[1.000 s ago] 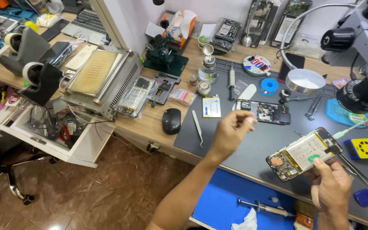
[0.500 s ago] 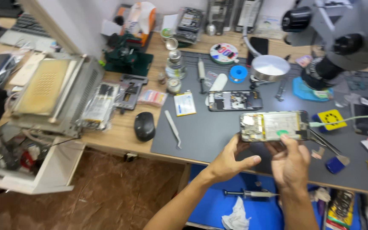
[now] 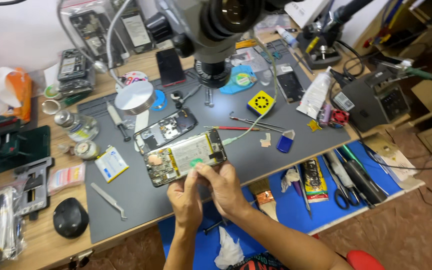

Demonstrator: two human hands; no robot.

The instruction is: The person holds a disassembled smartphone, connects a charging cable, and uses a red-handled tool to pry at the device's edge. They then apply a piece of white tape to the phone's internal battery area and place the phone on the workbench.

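Nearest the camera: crumpled white tissue (image 3: pixel 228 248) on the blue mat (image 3: pixel 296 210), soft and wadded, beside a flat brush (image 3: pixel 264 195) with pale bristles. Both hands are raised just above the near edge of the grey work mat (image 3: pixel 141 200). Left hand (image 3: pixel 185 200) cups the lower edge of the opened phone (image 3: pixel 185 157), fingers curled under it. Right hand (image 3: pixel 223 187) pinches the phone's near long edge, thumb on top by the green tab. Both are closed on the phone, likely so it stays steady and level with the open side up.

The phone is back-off: pale rectangular battery in the middle, copper-coloured patch and circuit board at its left end, glossy dark frame. It sits in the air over the grey mat's centre, tilted slightly.

Just beyond lies a second opened phone shell (image 3: pixel 167 129), dark and flat on the mat. Metal tweezers (image 3: pixel 108 200) lie to the left, a black computer mouse (image 3: pixel 70 218) on the wood bench. Further back: round silver lamp head (image 3: pixel 134 98), yellow square block (image 3: pixel 261 102), and the black microscope (image 3: pixel 216 30) overhanging everything.
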